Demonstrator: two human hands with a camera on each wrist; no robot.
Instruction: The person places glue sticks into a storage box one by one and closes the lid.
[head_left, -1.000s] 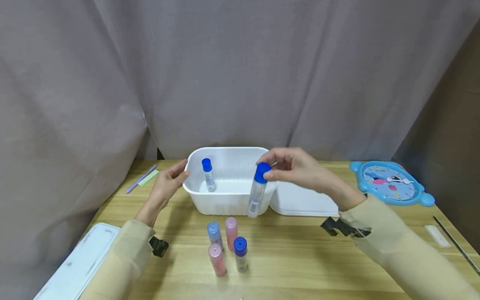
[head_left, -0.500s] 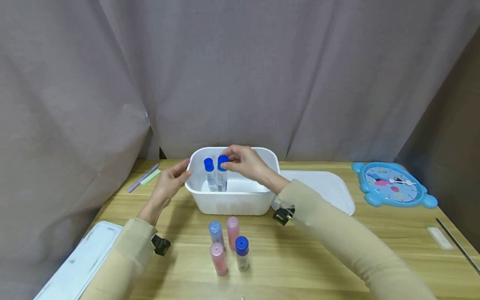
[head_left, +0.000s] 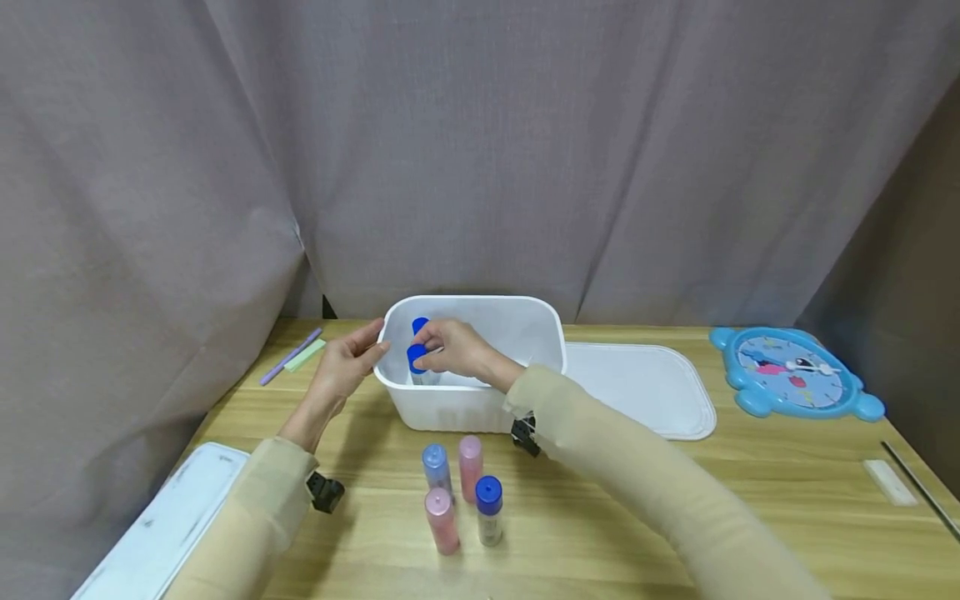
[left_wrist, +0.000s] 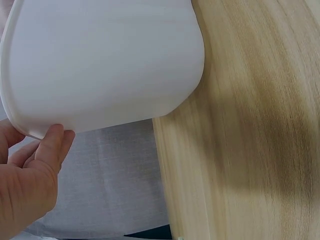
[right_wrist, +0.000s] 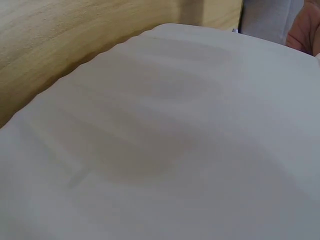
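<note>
A white plastic tub [head_left: 480,408] stands mid-table. My right hand [head_left: 426,348] reaches into its left end and pinches a blue-capped clear tube [head_left: 415,359] by the cap, low inside the tub. Just behind it shows the blue cap of a second tube [head_left: 420,324]. My left hand [head_left: 369,350] rests with straight fingers against the tub's left rim; the left wrist view shows its fingers [left_wrist: 52,147] on the tub's outer wall [left_wrist: 100,60]. The right wrist view shows only the tub's white surface [right_wrist: 175,150]. Several tubes with pink and blue caps [head_left: 461,492] stand in front of the tub.
The tub's white lid [head_left: 645,387] lies right of it. Further right is a blue toy clock [head_left: 795,379], then a small white block [head_left: 888,483] and a thin rod [head_left: 924,493]. A purple pen [head_left: 287,357] lies far left and a white tray [head_left: 157,525] at the near left corner.
My right hand carried the blue-capped tube from the tub's front right rim leftward into the tub and lowered it beside the tube standing there. The left hand stayed on the rim.
</note>
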